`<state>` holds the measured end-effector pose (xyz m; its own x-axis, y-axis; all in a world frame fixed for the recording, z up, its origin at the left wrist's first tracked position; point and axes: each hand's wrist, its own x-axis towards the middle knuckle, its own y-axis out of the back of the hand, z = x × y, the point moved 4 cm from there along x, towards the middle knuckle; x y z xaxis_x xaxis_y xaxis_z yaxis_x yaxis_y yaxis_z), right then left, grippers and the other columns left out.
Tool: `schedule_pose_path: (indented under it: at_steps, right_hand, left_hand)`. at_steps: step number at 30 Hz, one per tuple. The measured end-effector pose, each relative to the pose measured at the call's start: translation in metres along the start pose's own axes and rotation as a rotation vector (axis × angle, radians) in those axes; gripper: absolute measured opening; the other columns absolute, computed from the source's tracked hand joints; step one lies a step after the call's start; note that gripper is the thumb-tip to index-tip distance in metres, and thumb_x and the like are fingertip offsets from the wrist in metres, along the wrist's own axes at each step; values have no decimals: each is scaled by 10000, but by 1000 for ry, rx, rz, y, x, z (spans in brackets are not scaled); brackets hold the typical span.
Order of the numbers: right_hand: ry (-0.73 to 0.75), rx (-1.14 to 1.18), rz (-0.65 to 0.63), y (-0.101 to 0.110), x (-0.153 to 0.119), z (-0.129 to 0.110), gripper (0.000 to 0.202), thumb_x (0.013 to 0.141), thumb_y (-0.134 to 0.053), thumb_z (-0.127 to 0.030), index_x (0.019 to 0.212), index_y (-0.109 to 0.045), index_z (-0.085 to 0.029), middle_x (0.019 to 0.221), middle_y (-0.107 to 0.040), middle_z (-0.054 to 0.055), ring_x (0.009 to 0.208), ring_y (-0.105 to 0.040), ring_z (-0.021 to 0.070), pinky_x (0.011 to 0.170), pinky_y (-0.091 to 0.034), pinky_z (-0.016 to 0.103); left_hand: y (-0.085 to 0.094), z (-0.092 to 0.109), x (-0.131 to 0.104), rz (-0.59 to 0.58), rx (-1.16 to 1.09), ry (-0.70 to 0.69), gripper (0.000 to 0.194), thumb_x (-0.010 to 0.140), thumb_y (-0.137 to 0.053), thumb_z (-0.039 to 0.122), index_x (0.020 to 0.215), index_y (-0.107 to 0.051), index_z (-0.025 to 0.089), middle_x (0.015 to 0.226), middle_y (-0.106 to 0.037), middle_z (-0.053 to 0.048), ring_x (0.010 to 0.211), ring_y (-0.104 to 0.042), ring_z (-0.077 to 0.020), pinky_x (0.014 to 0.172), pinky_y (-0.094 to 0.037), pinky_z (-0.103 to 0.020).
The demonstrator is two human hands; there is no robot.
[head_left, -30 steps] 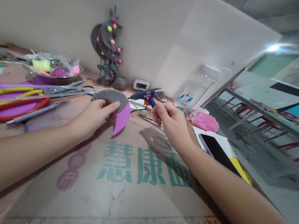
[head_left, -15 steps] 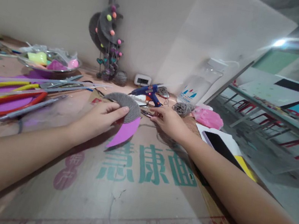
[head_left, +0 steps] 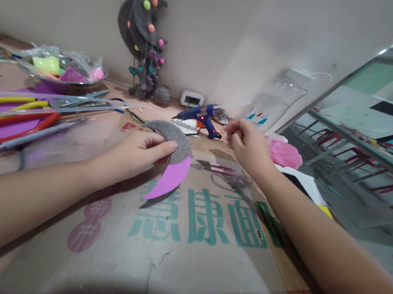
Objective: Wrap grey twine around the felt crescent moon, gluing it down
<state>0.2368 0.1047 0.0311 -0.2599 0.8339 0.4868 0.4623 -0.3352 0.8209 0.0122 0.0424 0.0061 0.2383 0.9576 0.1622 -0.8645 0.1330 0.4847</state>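
Note:
My left hand (head_left: 142, 155) is closed on a crescent-shaped cutout (head_left: 170, 178), thumb on top. Grey yarn is wound round its upper part, and the lower tip shows bare purple. My right hand (head_left: 248, 143) hovers at the right of the glue gun (head_left: 199, 117) with its fingers pinched together; whatever may be between them is too small to make out. Below that hand, a small pink-handled cutting tool (head_left: 217, 168) lies on the cardboard (head_left: 166, 273). Loose grey yarn (head_left: 232, 181) is tangled beside it.
Yellow- and red-handled scissors (head_left: 44, 123) lie at left, before a metal bowl (head_left: 59, 85) of colourful pieces. A decorated crescent hanging (head_left: 142, 26), a yarn ball (head_left: 163, 95) and a small digital clock (head_left: 191, 99) are at the back. A clear bottle (head_left: 280, 101) and pink plastic (head_left: 284, 154) are at right.
My right hand has let go of the pink-handled tool, which now lies on the cardboard, and has moved up and right. The left hand still holds the crescent.

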Motion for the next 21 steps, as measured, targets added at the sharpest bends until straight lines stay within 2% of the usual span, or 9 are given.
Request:
schedule_pose_path:
  at_steps: [1,2,6,9,12,17,21]
  right_hand:
    - [13,20,11,1,0,-1,307,776,-367,-89,967,-599,-154,832,-651,47,699,-554,151,653,-398,262]
    - [44,35,-32,1,0,-4,286,788,-381,-110,960,-606,-152,842,-651,50,706,-554,151,658,-399,264]
    - [225,56,-412,3,0,-17,188,824,-499,-273,902,-635,-167,832,-640,40,714,-559,146,633,-400,253]
    - [210,16,-595,16,-2,-16,194,812,-556,-361,879,-628,-194,780,-635,20,667,-558,138,570,-388,239]
    - [178,-70,-769,19,-11,-14,201,765,-622,-371,909,-645,-233,791,-654,8,638,-569,138,521,-366,234]
    - [169,-199,-753,11,-20,-19,220,725,-629,-275,944,-638,-254,801,-663,0,610,-568,137,491,-339,232]
    - [176,-206,-704,3,-20,-22,209,746,-524,-160,918,-626,-222,780,-661,10,594,-552,130,508,-345,232]
  left_hand:
    - [0,0,0,4,-6,7,410,839,-488,415,506,-470,175,437,-391,56,412,-360,-74,411,-263,-219]
    - [0,-1,0,7,-12,13,409,836,-491,416,506,-464,176,435,-384,57,409,-352,-73,408,-258,-219]
    - [0,-2,0,7,-36,23,409,826,-504,413,493,-451,180,439,-383,55,414,-348,-77,409,-253,-223]
    - [-1,-3,0,9,-65,30,400,822,-503,413,495,-473,186,428,-398,48,403,-348,-85,406,-249,-233]
    - [0,-4,0,28,-77,28,399,812,-506,416,485,-476,190,420,-398,42,398,-346,-91,406,-241,-239]
    - [0,-4,1,38,-59,12,400,802,-514,424,481,-471,190,434,-400,38,417,-353,-95,416,-250,-238]
    - [0,-3,1,37,-36,4,407,809,-506,433,486,-482,188,439,-404,40,420,-354,-95,426,-259,-240]
